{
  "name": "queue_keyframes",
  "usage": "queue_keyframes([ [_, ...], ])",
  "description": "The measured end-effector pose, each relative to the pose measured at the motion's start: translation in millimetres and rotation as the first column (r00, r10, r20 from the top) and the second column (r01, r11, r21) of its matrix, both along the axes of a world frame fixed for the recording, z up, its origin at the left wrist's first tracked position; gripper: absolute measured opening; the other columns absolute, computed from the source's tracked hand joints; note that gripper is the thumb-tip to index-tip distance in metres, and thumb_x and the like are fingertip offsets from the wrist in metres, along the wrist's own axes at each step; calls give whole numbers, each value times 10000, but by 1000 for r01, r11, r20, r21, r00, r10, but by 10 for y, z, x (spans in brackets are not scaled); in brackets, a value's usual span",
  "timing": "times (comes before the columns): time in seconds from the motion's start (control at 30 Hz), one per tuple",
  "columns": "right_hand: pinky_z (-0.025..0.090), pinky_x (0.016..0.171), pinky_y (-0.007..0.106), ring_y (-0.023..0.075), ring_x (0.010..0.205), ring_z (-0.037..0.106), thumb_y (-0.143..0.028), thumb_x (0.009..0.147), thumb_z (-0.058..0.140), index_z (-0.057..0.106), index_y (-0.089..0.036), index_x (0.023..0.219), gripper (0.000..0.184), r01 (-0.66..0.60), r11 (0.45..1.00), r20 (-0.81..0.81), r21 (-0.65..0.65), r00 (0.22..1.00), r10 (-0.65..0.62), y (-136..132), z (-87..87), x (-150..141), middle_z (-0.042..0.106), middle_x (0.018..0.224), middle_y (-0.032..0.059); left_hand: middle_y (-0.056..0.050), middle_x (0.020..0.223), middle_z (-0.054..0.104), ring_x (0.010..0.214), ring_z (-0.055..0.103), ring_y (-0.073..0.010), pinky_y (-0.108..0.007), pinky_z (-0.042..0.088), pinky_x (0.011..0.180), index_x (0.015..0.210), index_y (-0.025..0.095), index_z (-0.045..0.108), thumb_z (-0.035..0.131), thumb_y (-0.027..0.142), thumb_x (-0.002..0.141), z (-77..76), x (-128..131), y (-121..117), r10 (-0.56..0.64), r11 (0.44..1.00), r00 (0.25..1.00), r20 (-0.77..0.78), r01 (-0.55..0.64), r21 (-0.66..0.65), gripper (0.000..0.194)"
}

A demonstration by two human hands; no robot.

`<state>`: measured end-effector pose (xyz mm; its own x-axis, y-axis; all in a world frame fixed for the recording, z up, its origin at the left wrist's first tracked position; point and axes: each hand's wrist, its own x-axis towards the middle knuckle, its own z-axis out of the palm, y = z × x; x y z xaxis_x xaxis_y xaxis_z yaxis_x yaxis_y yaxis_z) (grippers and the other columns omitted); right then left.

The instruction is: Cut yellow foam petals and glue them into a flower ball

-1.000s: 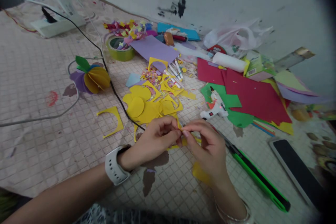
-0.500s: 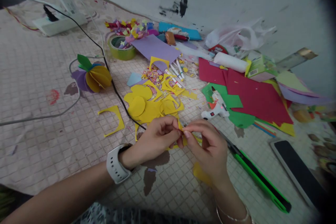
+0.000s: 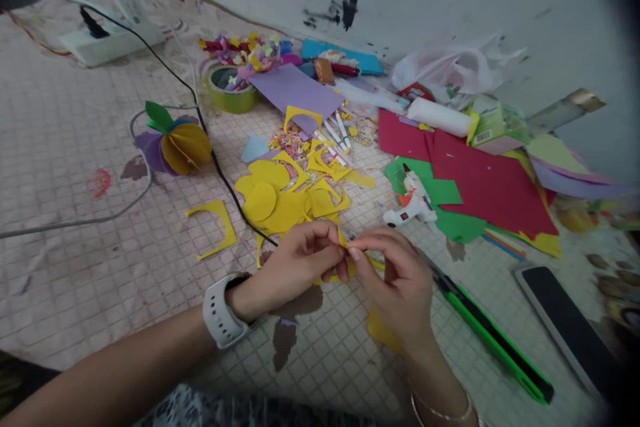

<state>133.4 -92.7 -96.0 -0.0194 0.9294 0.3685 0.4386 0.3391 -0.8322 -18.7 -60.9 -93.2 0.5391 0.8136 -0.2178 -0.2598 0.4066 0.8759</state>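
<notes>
My left hand (image 3: 307, 257) and my right hand (image 3: 395, 273) meet at the front middle of the table, fingertips almost touching. Both pinch a small piece of yellow paper (image 3: 343, 238), mostly hidden by the fingers. Under the hands, more yellow paper shows, and another yellow piece (image 3: 383, 330) lies partly beneath my right wrist. Just beyond the hands is a pile of yellow paper circles (image 3: 261, 201) and cut-out scraps. A white glue gun (image 3: 413, 205) rests past my right hand, and a green utility knife (image 3: 493, 330) lies to its right.
A paper ball with a green leaf (image 3: 185, 147) stands at left, near a black cable (image 3: 217, 170) and a power strip (image 3: 107, 43). Green tape (image 3: 231, 99), purple paper (image 3: 300, 93) and red paper (image 3: 493, 187) lie farther back. A phone (image 3: 563, 320) is at right.
Almost nothing differs. Both hands keep their pinch on the yellow paper in the same place, with only a very slight shift of the view.
</notes>
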Motion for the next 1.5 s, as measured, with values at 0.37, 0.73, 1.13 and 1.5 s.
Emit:
queue_keyframes([
  [0.37,466,628,273,147,701,571,-196,835,611,650,-239,798,69,41,975,-206,-219,975,-88,1,-21,24,634,749,-16,22,593,545,516,475,-79,-207,378,495,713,153,543,555,257,813,24,-26,16,44,987,988,-150,-20,159,145],
  [0.73,434,520,202,112,610,532,-275,801,651,640,-223,761,67,96,926,-404,-366,880,-251,43,-52,47,612,676,-33,40,631,472,560,415,-82,-201,351,504,749,144,572,577,313,827,-47,-72,65,-171,892,916,-362,300,338,186],
  [1.13,489,576,272,144,584,598,-461,820,524,586,-197,849,273,233,931,-67,-282,963,-262,224,5,516,635,666,2,53,541,518,482,448,-81,-196,325,464,625,165,504,577,328,796,13,-78,17,-215,796,775,-595,491,352,248],
  [1.5,372,507,288,211,516,601,-441,828,535,593,-195,563,366,516,784,599,-344,764,-240,292,57,1035,633,498,45,-11,618,656,587,595,-172,-254,263,506,604,189,585,548,364,817,56,-95,-341,191,540,335,-922,749,384,279],
])
